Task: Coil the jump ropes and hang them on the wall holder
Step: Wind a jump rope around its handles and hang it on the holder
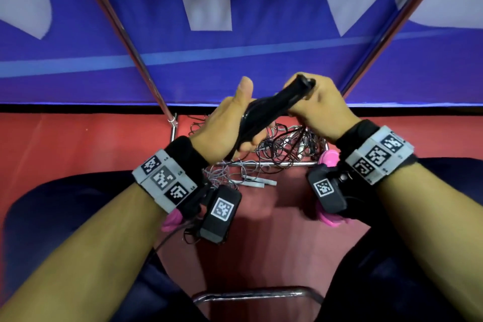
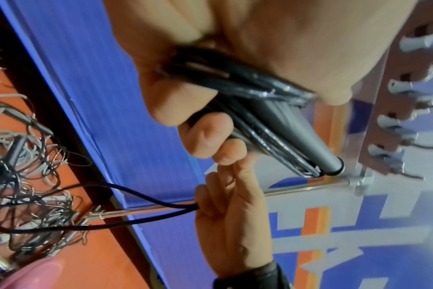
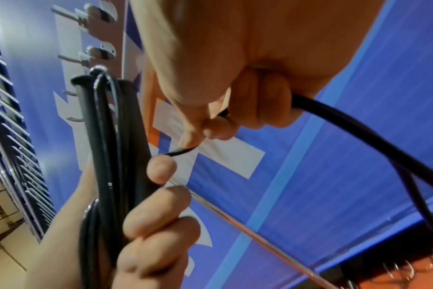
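Head: L grip (image 1: 222, 123) fisted on rope bundle (image 1: 277, 110), R grip (image 1: 321, 110) curled on strand (image 3: 359, 127)

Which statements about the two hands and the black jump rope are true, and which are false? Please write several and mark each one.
1. The left hand grips the black rope bundle. True.
2. The right hand is empty. False: its fingers are curled round the loose black cord.
3. The bundle hangs on a wall hook. False: it is in the left hand.
4. More tangled ropes lie below the hands. True.
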A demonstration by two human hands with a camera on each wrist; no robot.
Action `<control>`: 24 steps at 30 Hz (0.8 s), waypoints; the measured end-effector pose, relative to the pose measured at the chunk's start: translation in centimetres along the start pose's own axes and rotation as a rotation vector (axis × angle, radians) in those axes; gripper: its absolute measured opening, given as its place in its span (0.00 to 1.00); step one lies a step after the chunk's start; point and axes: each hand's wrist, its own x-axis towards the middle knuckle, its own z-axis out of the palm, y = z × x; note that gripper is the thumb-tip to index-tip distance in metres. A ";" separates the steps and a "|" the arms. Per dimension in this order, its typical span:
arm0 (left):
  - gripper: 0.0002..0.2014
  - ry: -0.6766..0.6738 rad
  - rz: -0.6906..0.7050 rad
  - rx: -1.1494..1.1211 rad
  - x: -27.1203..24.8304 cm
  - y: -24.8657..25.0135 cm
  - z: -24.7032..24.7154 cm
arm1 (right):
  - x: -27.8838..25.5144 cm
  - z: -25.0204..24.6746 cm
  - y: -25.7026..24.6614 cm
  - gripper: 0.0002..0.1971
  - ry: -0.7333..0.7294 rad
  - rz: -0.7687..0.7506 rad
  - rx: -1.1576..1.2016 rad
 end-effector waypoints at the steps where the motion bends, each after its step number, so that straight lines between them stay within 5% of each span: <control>1: 0.48 0.046 -0.025 -0.052 0.1 0.0 -0.1 | 0.1 0.6 0.2 0.09 0.010 0.017 0.038; 5: 0.48 0.252 -0.128 -0.190 0.2 1.0 -0.6 | 0.6 2.8 0.9 0.17 0.046 0.066 0.054; 13: 0.29 0.545 -0.163 -0.056 1.2 -0.5 -2.3 | 0.3 5.3 0.7 0.15 -0.092 -0.053 -0.450; 24: 0.29 0.538 -0.088 0.334 2.4 -2.4 -2.0 | -1.2 6.1 0.5 0.08 -0.268 -0.163 -0.636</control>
